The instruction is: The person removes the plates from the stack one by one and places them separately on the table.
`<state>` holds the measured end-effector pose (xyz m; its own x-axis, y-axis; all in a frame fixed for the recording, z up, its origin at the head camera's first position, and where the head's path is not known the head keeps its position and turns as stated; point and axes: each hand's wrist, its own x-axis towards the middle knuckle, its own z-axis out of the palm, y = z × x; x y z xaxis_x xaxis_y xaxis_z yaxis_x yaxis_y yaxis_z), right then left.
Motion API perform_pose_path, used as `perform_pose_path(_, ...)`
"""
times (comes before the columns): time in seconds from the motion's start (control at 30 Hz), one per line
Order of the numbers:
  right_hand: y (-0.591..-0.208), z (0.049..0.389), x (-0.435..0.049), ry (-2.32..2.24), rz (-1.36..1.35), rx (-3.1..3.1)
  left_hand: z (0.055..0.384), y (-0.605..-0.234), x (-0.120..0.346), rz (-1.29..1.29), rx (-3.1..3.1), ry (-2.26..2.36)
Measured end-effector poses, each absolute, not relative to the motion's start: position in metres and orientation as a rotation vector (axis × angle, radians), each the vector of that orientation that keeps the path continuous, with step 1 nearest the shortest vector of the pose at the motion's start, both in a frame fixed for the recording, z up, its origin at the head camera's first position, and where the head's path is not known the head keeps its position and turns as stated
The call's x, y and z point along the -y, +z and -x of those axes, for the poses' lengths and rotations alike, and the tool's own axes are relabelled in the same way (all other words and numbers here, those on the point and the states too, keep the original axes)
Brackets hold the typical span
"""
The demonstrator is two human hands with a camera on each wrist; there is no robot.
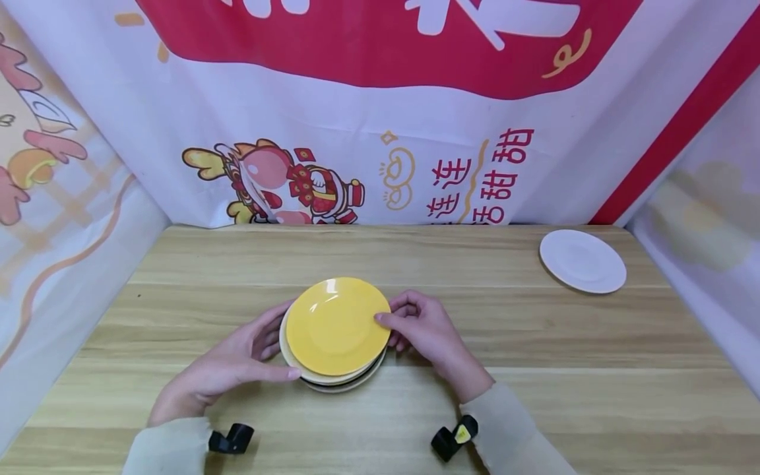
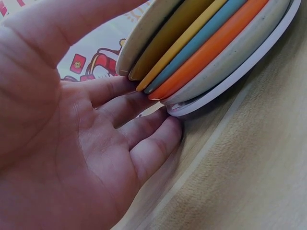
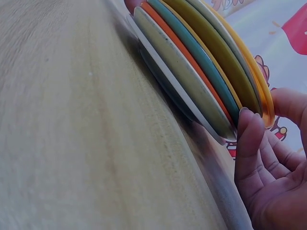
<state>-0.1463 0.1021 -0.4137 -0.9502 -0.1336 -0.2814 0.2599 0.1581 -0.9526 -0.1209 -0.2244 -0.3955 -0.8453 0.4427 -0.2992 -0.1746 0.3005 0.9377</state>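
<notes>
A stack of plates (image 2: 211, 50) stands on the table, its rims cream, olive, yellow, teal, orange, speckled grey and white in the left wrist view. On top lies a yellow plate (image 1: 332, 330), slightly off-centre over the cream plate (image 1: 289, 353). My right hand (image 1: 424, 326) pinches the yellow plate's right edge, thumb on its upper face. Other right fingers touch the rims below in the right wrist view. Around the stack's left side, my left hand (image 1: 234, 363) is spread, its extended fingers (image 2: 156, 151) touching the rims and its thumb near the front edge.
A white plate (image 1: 582, 260) lies alone at the back right of the wooden table (image 1: 534, 382). Printed cloth (image 1: 356, 112) hangs behind the table and along both sides. Black wrist devices (image 1: 231, 439) sit by both sleeves.
</notes>
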Motion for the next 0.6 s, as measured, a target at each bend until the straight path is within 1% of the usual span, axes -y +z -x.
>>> perform_pose_path(0.6,-0.4108,0.1468,-0.1059,-1.89,-0.131,-2.147,0.1197,-0.3965,0.2242,-0.246,-2.04,1.61)
